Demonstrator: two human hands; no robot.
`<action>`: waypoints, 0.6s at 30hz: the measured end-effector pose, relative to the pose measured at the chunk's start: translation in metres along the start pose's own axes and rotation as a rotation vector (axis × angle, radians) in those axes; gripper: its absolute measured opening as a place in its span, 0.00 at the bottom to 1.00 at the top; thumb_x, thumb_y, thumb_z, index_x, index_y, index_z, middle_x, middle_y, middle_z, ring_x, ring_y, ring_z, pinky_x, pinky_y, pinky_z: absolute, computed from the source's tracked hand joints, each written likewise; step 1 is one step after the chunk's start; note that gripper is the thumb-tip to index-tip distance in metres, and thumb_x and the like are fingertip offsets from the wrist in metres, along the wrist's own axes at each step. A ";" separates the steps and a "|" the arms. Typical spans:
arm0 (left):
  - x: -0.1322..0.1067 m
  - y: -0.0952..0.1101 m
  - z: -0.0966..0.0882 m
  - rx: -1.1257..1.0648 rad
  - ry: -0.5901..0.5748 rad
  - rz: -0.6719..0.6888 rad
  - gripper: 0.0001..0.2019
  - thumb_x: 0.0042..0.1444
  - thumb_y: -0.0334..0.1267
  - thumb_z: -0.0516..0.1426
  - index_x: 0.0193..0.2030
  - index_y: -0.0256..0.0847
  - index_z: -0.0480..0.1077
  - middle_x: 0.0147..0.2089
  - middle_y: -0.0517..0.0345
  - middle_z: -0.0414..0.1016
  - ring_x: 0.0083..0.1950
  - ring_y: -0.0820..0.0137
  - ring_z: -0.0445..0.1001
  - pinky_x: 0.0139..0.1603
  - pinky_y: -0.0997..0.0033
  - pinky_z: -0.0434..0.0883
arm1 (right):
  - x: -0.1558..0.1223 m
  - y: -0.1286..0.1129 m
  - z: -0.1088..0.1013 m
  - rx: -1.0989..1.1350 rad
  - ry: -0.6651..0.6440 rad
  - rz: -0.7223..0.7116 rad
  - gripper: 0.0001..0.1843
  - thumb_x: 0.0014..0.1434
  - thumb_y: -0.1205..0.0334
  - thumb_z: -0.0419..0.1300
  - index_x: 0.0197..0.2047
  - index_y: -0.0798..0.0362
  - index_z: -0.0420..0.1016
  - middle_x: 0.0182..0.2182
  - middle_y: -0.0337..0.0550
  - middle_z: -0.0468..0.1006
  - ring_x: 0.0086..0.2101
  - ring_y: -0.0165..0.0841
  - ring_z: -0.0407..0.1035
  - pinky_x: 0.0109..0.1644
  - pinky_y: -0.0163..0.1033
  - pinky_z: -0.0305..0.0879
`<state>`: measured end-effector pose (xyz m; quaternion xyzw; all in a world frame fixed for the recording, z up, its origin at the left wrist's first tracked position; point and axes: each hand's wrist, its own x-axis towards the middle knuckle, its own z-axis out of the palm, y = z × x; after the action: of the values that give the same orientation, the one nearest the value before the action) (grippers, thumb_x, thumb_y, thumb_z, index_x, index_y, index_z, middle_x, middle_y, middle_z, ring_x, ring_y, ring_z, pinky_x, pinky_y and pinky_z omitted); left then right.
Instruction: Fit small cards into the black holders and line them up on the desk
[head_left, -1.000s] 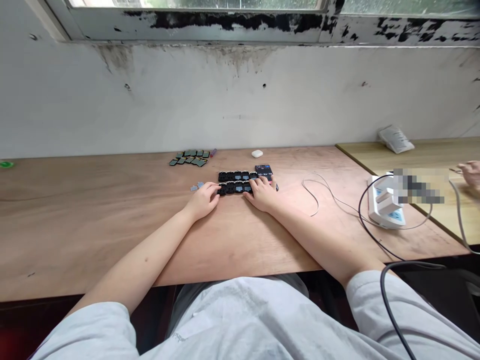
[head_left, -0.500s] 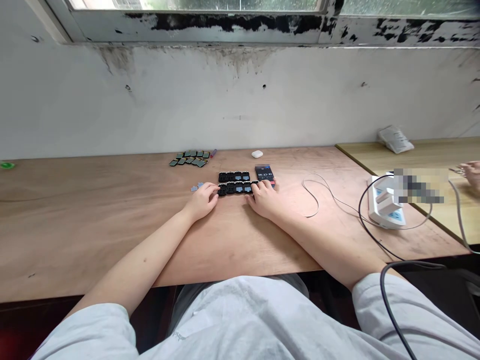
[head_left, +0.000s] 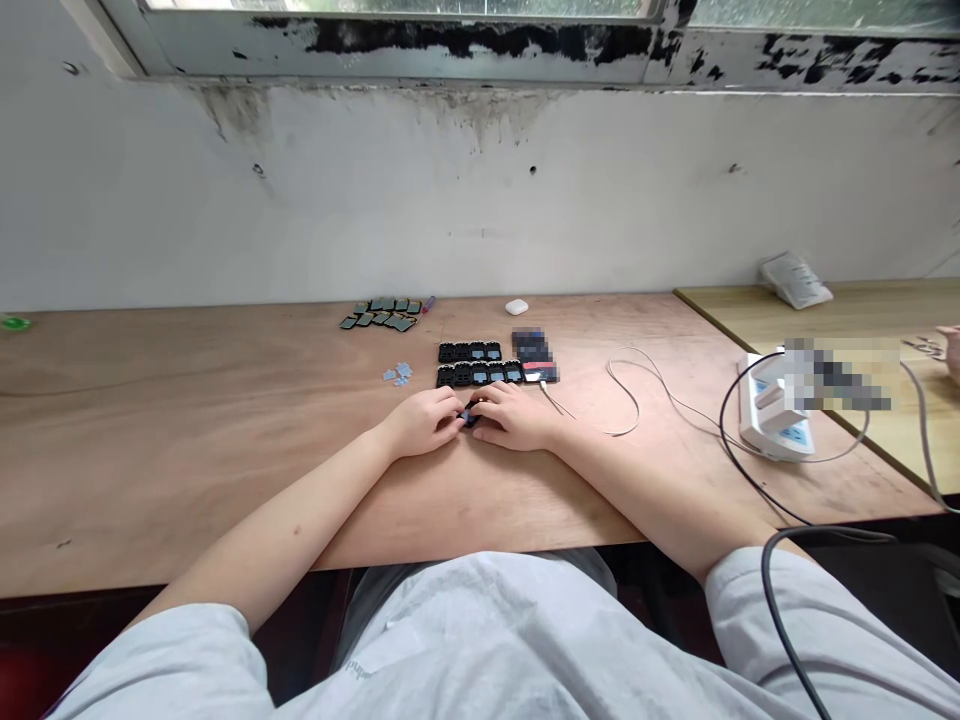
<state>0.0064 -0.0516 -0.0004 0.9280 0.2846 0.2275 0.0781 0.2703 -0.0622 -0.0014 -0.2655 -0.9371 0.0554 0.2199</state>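
Note:
Between my two hands, just in front of the rows, a small black square part (head_left: 470,416) with a blue pad on it lies at the tabletop. My left hand (head_left: 424,420) has its fingers closed on the left side of that part. From the other side, my right hand (head_left: 517,415) grips it with bent fingers, which hide much of it. Beyond my hands, black square parts form a near row (head_left: 480,374) and a far row (head_left: 470,352); some in each row carry blue pads. Loose light-blue pads (head_left: 401,372) lie in a small heap left of the near row.
Several green-faced square pieces (head_left: 381,312) lie near the wall. A phone (head_left: 534,352) with a cable is right of the rows, and a white case (head_left: 517,307) behind it. A power strip (head_left: 780,430) with cords stands right; another person's hand (head_left: 951,350) shows at the edge.
Both hands have left the near row and come closer to me and together, now around one black part. The loose blue pads and the phone are less covered.

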 end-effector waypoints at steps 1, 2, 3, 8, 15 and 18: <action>0.001 0.001 0.000 -0.002 -0.013 0.017 0.10 0.69 0.42 0.56 0.49 0.45 0.77 0.45 0.50 0.77 0.45 0.61 0.78 0.49 0.62 0.75 | 0.000 0.000 0.001 -0.001 0.001 -0.004 0.15 0.70 0.53 0.63 0.56 0.49 0.79 0.57 0.52 0.76 0.55 0.46 0.68 0.60 0.54 0.69; 0.001 0.002 0.001 0.000 -0.023 0.030 0.11 0.68 0.44 0.57 0.50 0.45 0.77 0.46 0.49 0.77 0.47 0.60 0.78 0.50 0.60 0.75 | 0.001 0.001 0.002 0.000 0.004 0.001 0.15 0.70 0.53 0.63 0.56 0.49 0.79 0.57 0.52 0.76 0.54 0.46 0.68 0.60 0.54 0.69; 0.002 0.002 0.001 0.005 -0.030 0.037 0.11 0.68 0.45 0.58 0.51 0.45 0.77 0.48 0.48 0.78 0.49 0.59 0.77 0.51 0.58 0.75 | 0.001 0.001 0.002 0.003 0.005 0.009 0.15 0.69 0.54 0.64 0.56 0.48 0.79 0.56 0.52 0.76 0.54 0.46 0.69 0.59 0.54 0.69; 0.004 0.001 0.007 0.025 -0.003 -0.075 0.14 0.64 0.50 0.63 0.48 0.45 0.77 0.49 0.48 0.79 0.52 0.54 0.76 0.54 0.52 0.75 | 0.001 0.005 0.006 0.018 0.020 0.036 0.15 0.68 0.58 0.63 0.56 0.50 0.79 0.55 0.53 0.75 0.53 0.45 0.70 0.60 0.54 0.70; 0.006 0.008 0.013 -0.067 0.200 -0.192 0.05 0.64 0.39 0.58 0.42 0.43 0.75 0.45 0.50 0.78 0.48 0.60 0.77 0.51 0.58 0.76 | -0.001 0.010 0.007 0.041 0.120 0.002 0.19 0.66 0.66 0.62 0.59 0.52 0.75 0.60 0.58 0.71 0.53 0.44 0.73 0.58 0.52 0.74; 0.004 -0.004 0.010 -0.172 0.365 -0.308 0.09 0.64 0.43 0.59 0.45 0.42 0.77 0.48 0.50 0.80 0.46 0.62 0.79 0.46 0.63 0.77 | -0.002 0.012 0.006 0.041 0.168 0.000 0.21 0.66 0.67 0.62 0.62 0.51 0.73 0.63 0.59 0.69 0.52 0.42 0.75 0.56 0.50 0.76</action>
<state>0.0120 -0.0456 -0.0090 0.8072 0.4114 0.4002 0.1378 0.2749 -0.0534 -0.0102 -0.2645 -0.9141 0.0520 0.3030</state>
